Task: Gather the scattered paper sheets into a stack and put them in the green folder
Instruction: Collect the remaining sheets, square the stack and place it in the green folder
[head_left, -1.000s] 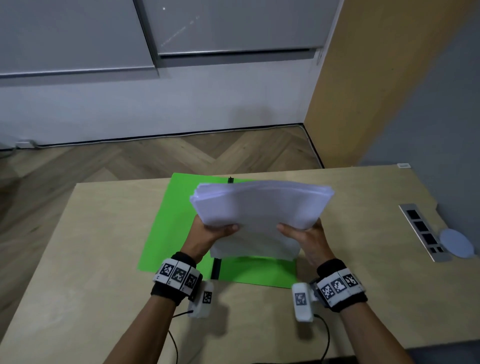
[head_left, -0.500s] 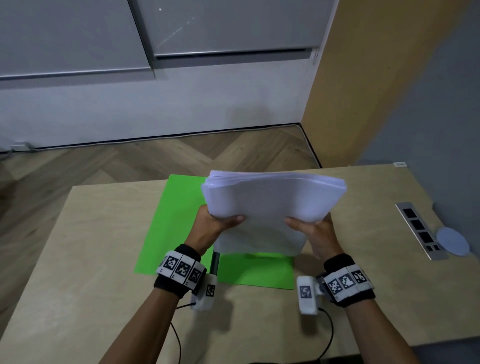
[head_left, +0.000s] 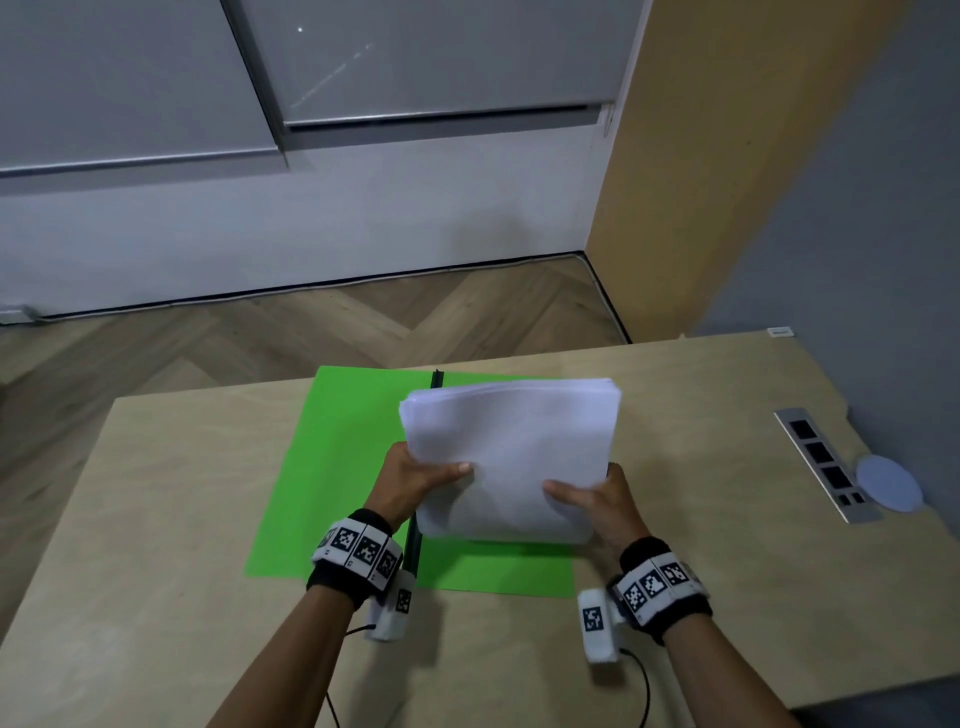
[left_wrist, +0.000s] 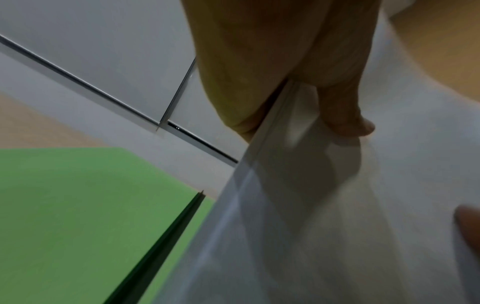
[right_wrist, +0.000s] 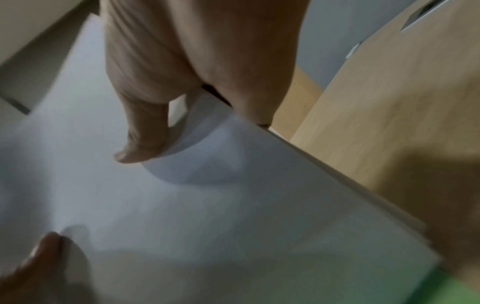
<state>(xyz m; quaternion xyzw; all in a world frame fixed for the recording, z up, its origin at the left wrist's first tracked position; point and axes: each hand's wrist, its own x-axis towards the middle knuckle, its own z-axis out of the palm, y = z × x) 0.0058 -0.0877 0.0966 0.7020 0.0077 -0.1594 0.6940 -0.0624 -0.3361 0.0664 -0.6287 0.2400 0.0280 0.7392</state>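
Over one green folder (head_left: 332, 467), two hands hold one paper stack (head_left: 511, 452).

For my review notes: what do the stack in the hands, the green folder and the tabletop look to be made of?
Paper stack: plain white office paper, matte; thin layered edges show and it bends under the thumbs. Green folder: looks like matte card or thin plastic, lying flat and open, with a dark spine strip; which one I cannot tell. Table: pale wood or wood-look laminate, faint grain, low sheen.
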